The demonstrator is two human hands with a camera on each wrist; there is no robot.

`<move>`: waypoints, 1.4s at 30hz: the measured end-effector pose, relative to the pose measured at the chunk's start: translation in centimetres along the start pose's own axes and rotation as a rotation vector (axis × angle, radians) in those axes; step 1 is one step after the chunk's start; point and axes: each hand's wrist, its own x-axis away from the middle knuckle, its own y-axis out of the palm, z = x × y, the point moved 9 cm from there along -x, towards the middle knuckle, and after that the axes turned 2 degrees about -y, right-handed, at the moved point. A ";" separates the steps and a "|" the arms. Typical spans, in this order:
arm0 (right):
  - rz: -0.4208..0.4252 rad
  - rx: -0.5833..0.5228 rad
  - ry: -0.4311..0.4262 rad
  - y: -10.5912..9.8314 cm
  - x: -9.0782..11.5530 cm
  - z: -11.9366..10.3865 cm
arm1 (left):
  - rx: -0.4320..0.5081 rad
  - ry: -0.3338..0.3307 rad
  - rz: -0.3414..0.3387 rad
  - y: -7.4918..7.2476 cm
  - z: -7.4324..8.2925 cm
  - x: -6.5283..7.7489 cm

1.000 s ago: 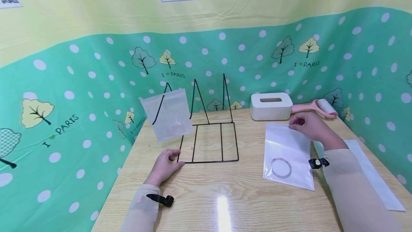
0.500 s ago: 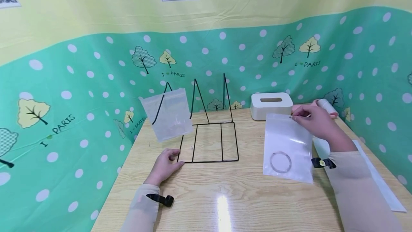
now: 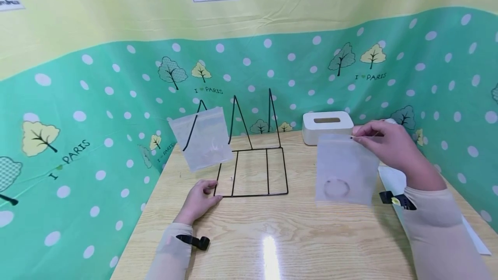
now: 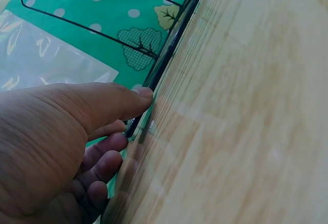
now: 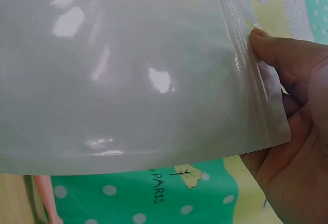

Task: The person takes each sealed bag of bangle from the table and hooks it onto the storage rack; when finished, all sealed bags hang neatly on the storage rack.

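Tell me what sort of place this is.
Probably a small workspace screened off with fabric; the room beyond is not in view. Patterned cloth hangs behind and to both sides of a wood-grain table, where a black wire rack stands.

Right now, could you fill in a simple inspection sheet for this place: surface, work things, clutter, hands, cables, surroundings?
Surface: wood-grain table, glare near the front.
Work things: wire rack; translucent bag at its left upright; second bag held up, with a ring-like outline.
Clutter: white slotted box; pale sheet at right, partly hidden; pink handle-like thing, partly seen.
Hands: left hand pinches the rack's near left corner; right hand pinches the second bag's upper edge.
Cables: nothing seen.
Surroundings: green-and-yellow cloth printed with pale dots, trees and lettering.
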 end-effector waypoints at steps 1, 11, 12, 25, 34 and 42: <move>0.007 -0.003 -0.015 -0.1 0.1 -0.4 | 0.002 0.003 0.000 0.0 0.0 0.0; 0.116 -0.082 -0.103 -1.6 0.5 -2.0 | 0.006 0.010 0.004 0.0 -0.1 0.1; 0.139 -0.093 -0.114 -1.9 0.5 -2.0 | 0.005 0.012 0.007 0.0 -0.1 0.0; 0.317 -0.200 -0.221 -5.3 1.8 -3.5 | 0.018 0.006 -0.009 0.0 -0.4 -0.2; 0.322 -0.217 -0.278 -5.6 2.1 -4.9 | 0.009 0.016 -0.001 0.1 -0.4 -0.2; 0.314 -0.260 -0.318 -5.6 2.2 -5.8 | 0.019 0.006 -0.005 0.1 -0.4 -0.2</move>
